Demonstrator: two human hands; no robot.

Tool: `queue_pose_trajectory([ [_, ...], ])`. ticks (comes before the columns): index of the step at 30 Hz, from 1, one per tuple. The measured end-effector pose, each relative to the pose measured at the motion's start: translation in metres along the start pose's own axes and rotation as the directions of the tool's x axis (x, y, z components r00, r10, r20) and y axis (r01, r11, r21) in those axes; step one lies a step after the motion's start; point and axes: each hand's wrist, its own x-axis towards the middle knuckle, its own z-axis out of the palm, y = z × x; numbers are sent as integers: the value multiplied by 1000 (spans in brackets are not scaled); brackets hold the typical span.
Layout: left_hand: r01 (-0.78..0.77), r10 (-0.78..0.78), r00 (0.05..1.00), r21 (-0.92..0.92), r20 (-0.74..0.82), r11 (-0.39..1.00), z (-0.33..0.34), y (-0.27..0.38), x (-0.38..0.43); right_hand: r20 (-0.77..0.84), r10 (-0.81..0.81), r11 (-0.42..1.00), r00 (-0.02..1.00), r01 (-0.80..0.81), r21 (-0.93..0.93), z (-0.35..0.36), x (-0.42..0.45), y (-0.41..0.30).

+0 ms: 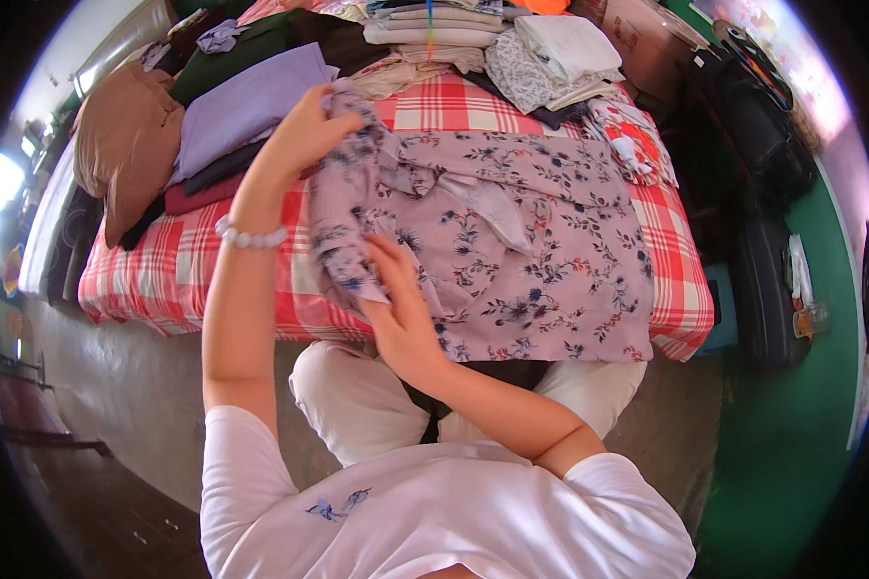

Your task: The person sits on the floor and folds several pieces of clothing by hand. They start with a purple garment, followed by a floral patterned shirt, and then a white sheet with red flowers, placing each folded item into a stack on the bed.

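A pink floral-print garment (550,239) lies spread over the checked bed cover, its lower edge at the bed's front edge above my knees. My left hand (311,134), with a beaded bracelet at the wrist, grips the bunched upper left part of the garment. Lower down on the same gathered side, my right hand (405,311) pinches the fabric between thumb and fingers. A loose strip of the cloth, like a collar or tie, lies near the garment's middle.
Folded lilac cloth (253,108) and a brown garment (130,137) are piled at left. Folded clothes (434,25) and a white folded cloth (568,47) lie at the back. A red-and-white floral cloth (634,145) is at right. A black suitcase (767,289) stands beside the red checked bed cover (152,268).
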Motion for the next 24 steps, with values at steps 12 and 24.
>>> queue_pose_trajectory([
  [12, -82, -107, 967, 683, 230, 726, 197, -10, 18, -168, 509, 807, 844, -400, 434, -81, -35, 58],
  [24, -279, 265, 944, 45, 198, 959, 105, -25, -21, -174, 30, 881, 984, -108, -461, -143, -9, -8],
])
